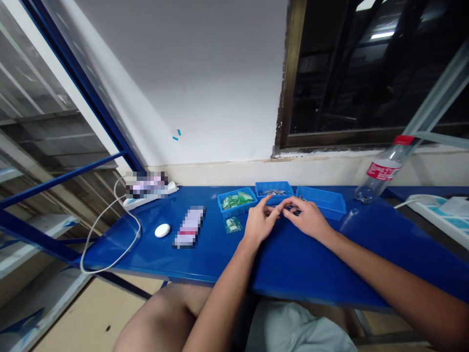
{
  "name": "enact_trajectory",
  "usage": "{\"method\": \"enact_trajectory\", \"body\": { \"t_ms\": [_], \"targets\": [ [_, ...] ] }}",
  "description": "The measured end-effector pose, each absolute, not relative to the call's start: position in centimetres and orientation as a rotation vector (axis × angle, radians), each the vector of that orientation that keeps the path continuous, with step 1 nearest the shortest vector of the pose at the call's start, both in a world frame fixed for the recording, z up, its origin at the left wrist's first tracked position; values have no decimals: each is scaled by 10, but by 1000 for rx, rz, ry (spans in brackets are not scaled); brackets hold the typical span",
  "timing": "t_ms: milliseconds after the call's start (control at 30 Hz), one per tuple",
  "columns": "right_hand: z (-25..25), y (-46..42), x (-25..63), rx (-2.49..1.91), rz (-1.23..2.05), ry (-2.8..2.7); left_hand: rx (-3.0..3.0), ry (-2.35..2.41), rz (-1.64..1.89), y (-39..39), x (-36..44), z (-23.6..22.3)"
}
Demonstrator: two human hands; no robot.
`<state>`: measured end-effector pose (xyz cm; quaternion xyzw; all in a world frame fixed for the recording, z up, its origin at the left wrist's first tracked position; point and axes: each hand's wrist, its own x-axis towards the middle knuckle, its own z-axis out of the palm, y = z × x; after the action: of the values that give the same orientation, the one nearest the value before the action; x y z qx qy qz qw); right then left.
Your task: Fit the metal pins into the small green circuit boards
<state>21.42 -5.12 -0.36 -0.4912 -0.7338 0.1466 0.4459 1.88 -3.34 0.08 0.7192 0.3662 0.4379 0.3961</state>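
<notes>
My left hand and my right hand meet over the blue table, fingertips pinched together on a small dark part that I cannot make out. Just behind them stand three blue trays: the left tray holds green pieces, the middle tray holds small metal parts, and the contents of the right tray are hidden. One green piece lies loose on the table to the left of my left hand.
A clear plastic bottle with a red cap and label stands at the back right. A white power strip with a looping cable, a white oval object and a blurred flat item lie at the left. Another white strip sits far right.
</notes>
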Motion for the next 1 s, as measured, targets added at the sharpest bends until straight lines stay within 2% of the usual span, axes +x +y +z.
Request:
{"method": "enact_trajectory", "body": {
  "t_ms": [300,567,1000],
  "targets": [
    [-3,-48,211,-1074,288,-1874,1785,964,1230,-29,17,1],
    [-5,-46,212,-1148,317,-1887,2066,954,1069,-32,18,-8],
    [-8,-43,211,-1054,713,-1790,1795,882,1360,-30,20,5]
  ]
}}
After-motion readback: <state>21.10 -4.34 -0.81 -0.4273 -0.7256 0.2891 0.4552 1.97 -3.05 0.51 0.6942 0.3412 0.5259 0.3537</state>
